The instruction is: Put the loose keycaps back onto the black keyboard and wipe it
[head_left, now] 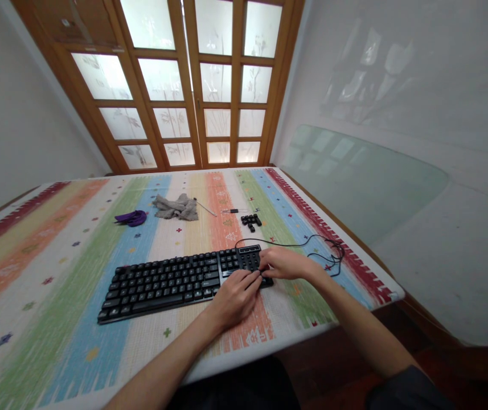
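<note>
A black keyboard (162, 285) lies at a slight angle on the striped tablecloth. Both of my hands are at its right end, over the number pad (249, 259), where key tops look to be off. My left hand (236, 297) rests at the pad's lower edge, fingers together and pointing right. From the right, my right hand (285, 263) reaches in with bent, closed fingers touching the pad. The fingertips of both hands nearly meet, and whatever is between them is hidden. Behind the pad lies a small group of loose black keycaps (251, 221).
Farther back lie a grey cloth (177, 207), a purple strap-like item (131, 218), a thin rod (206, 207) and a small black-handled tool (232, 211). The keyboard's cable (333, 250) coils at the right. A wall (418, 228) runs beside the table's right edge.
</note>
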Demonstrator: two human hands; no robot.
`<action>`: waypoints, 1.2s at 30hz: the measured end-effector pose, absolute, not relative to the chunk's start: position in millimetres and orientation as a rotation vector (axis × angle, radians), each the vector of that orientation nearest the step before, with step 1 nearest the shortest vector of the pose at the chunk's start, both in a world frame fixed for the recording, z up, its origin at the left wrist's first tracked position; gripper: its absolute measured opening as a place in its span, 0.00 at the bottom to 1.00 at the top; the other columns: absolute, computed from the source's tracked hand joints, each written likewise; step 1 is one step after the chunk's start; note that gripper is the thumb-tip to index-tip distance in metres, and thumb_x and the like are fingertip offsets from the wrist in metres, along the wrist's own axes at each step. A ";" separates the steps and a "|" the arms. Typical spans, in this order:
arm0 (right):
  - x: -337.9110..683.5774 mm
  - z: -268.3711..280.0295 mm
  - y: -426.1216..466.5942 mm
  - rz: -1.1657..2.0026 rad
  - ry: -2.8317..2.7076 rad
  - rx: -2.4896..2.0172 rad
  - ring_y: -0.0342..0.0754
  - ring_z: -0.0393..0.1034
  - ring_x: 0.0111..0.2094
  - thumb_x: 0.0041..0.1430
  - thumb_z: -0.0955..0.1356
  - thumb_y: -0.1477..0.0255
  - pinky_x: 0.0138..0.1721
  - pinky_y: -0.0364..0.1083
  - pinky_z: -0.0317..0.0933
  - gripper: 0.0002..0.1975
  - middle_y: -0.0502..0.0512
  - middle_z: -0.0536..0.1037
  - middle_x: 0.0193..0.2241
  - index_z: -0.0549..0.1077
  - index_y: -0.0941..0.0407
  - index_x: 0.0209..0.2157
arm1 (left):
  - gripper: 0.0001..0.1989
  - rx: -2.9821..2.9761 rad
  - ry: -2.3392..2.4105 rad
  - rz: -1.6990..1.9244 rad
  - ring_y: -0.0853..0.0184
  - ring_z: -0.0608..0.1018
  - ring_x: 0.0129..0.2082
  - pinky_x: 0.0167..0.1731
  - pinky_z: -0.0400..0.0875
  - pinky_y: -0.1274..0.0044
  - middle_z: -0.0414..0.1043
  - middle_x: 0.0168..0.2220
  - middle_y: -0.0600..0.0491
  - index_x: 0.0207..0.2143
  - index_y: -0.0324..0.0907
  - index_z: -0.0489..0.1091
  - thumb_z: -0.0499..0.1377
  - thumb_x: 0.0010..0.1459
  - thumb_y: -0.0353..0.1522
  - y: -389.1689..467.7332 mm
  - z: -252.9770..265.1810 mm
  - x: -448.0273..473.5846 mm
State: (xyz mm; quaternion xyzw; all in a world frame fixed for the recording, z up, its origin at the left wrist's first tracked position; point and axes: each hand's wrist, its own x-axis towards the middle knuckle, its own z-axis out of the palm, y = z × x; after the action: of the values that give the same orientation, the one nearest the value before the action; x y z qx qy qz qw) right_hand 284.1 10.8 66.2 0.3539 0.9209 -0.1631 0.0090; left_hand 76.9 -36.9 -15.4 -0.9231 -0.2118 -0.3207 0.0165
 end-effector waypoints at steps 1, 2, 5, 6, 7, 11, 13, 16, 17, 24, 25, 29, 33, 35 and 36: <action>283.4 66.5 9.9 -0.479 2.868 1.098 0.47 0.70 0.31 0.55 0.71 0.79 0.33 0.43 0.56 0.04 0.56 0.79 0.28 0.81 0.60 0.29 | 0.18 -2.871 -0.663 -0.973 0.58 0.75 0.47 0.48 0.75 0.65 0.75 0.51 0.41 0.54 0.33 0.68 0.52 0.62 0.24 -36.9 -15.8 77.4; 282.6 66.8 8.6 -0.446 2.855 1.088 0.47 0.71 0.31 0.56 0.70 0.78 0.32 0.43 0.56 0.06 0.57 0.79 0.28 0.81 0.60 0.29 | 0.19 -2.872 -0.670 -0.947 0.58 0.75 0.48 0.48 0.74 0.65 0.74 0.51 0.41 0.55 0.33 0.67 0.52 0.62 0.25 -37.0 -16.0 77.9; 280.2 66.8 2.6 -0.316 2.792 1.111 0.48 0.72 0.31 0.59 0.67 0.77 0.32 0.43 0.56 0.09 0.59 0.80 0.30 0.81 0.60 0.29 | 0.19 -2.882 -0.697 -0.855 0.58 0.75 0.47 0.47 0.73 0.65 0.75 0.50 0.41 0.56 0.34 0.66 0.52 0.63 0.26 -37.2 -15.7 79.3; 279.3 66.6 0.0 -0.272 2.762 1.135 0.48 0.72 0.31 0.60 0.66 0.77 0.32 0.44 0.56 0.10 0.60 0.80 0.30 0.80 0.60 0.29 | 0.19 -2.886 -0.699 -0.822 0.58 0.75 0.47 0.47 0.73 0.65 0.75 0.50 0.41 0.56 0.34 0.66 0.52 0.63 0.26 -37.2 -15.4 79.8; 278.5 66.4 -2.6 -0.234 2.732 1.162 0.48 0.73 0.31 0.60 0.66 0.76 0.32 0.44 0.57 0.11 0.60 0.80 0.31 0.80 0.61 0.30 | 0.19 -2.887 -0.698 -0.790 0.58 0.75 0.46 0.47 0.72 0.65 0.75 0.50 0.42 0.55 0.35 0.66 0.52 0.63 0.27 -37.2 -15.0 80.2; 274.6 65.4 -12.7 -0.157 2.658 1.229 0.50 0.74 0.31 0.62 0.64 0.73 0.32 0.44 0.58 0.12 0.62 0.80 0.32 0.79 0.62 0.33 | 0.19 -2.875 -0.691 -0.707 0.59 0.75 0.47 0.50 0.69 0.65 0.73 0.52 0.42 0.55 0.34 0.66 0.53 0.62 0.28 -37.3 -14.2 81.0; 271.4 65.2 -17.8 -0.150 2.640 1.241 0.50 0.75 0.32 0.62 0.64 0.73 0.32 0.44 0.59 0.12 0.63 0.80 0.34 0.79 0.62 0.35 | 0.19 -2.868 -0.700 -0.703 0.59 0.75 0.47 0.50 0.68 0.65 0.74 0.52 0.42 0.55 0.34 0.66 0.53 0.62 0.28 -37.8 -14.4 81.0; 266.3 64.5 -24.1 -0.132 2.598 1.273 0.51 0.75 0.33 0.61 0.64 0.74 0.31 0.44 0.59 0.12 0.64 0.80 0.35 0.79 0.62 0.36 | 0.19 -2.861 -0.699 -0.702 0.58 0.75 0.47 0.52 0.68 0.65 0.74 0.51 0.42 0.54 0.33 0.67 0.53 0.61 0.28 -38.6 -15.9 80.9; 265.7 64.0 -24.3 -0.125 2.595 1.287 0.51 0.75 0.32 0.60 0.64 0.75 0.31 0.44 0.59 0.12 0.64 0.80 0.35 0.80 0.62 0.36 | 0.19 -2.859 -0.695 -0.703 0.58 0.75 0.47 0.52 0.67 0.65 0.74 0.50 0.42 0.54 0.33 0.67 0.53 0.61 0.28 -38.8 -16.8 80.9; 290.9 53.4 30.1 -0.358 2.973 1.405 0.45 0.71 0.31 0.54 0.67 0.79 0.35 0.42 0.59 0.11 0.55 0.79 0.31 0.82 0.58 0.35 | 0.19 -2.817 -0.665 -0.777 0.57 0.75 0.52 0.55 0.68 0.64 0.73 0.53 0.41 0.55 0.32 0.67 0.52 0.63 0.27 -40.2 -24.5 79.6; 294.6 50.6 42.5 -0.299 2.999 1.576 0.44 0.70 0.30 0.55 0.66 0.78 0.36 0.42 0.59 0.10 0.55 0.78 0.32 0.81 0.59 0.35 | 0.18 -2.815 -0.652 -0.800 0.57 0.74 0.53 0.56 0.68 0.63 0.73 0.54 0.40 0.55 0.32 0.67 0.51 0.63 0.27 -40.4 -25.3 79.1; 296.1 37.9 81.2 -0.127 2.892 1.904 0.46 0.71 0.35 0.56 0.67 0.78 0.40 0.43 0.61 0.11 0.57 0.78 0.39 0.80 0.59 0.40 | 0.17 -2.812 -0.585 -0.898 0.58 0.74 0.55 0.56 0.70 0.63 0.74 0.53 0.40 0.52 0.32 0.69 0.50 0.63 0.25 -41.7 -26.6 76.3; 287.4 26.8 96.9 -0.106 2.774 1.938 0.50 0.72 0.43 0.58 0.67 0.77 0.43 0.44 0.61 0.12 0.60 0.77 0.44 0.79 0.59 0.42 | 0.15 -2.815 -0.550 -0.949 0.58 0.76 0.53 0.56 0.72 0.63 0.75 0.51 0.40 0.49 0.32 0.71 0.51 0.63 0.25 -43.1 -25.7 73.4; 285.3 23.1 100.0 -0.121 2.774 1.926 0.51 0.72 0.43 0.58 0.66 0.78 0.42 0.44 0.61 0.11 0.61 0.77 0.44 0.79 0.60 0.42 | 0.14 -2.819 -0.543 -0.961 0.58 0.77 0.52 0.55 0.72 0.64 0.76 0.51 0.40 0.48 0.32 0.72 0.52 0.63 0.25 -43.6 -25.5 72.7; 285.1 21.7 101.0 -0.130 2.778 1.918 0.51 0.71 0.44 0.58 0.66 0.78 0.42 0.44 0.60 0.11 0.61 0.77 0.43 0.78 0.60 0.41 | 0.14 -2.823 -0.541 -0.965 0.58 0.77 0.52 0.55 0.72 0.64 0.76 0.50 0.40 0.47 0.32 0.72 0.52 0.62 0.24 -43.7 -25.5 72.6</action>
State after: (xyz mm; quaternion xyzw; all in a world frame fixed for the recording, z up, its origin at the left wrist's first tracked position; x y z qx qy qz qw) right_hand 285.1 101.0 21.7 0.5639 0.8165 -0.0382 -0.1181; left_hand 72.6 -43.7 -25.5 -0.9296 -0.1783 -0.3179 0.0549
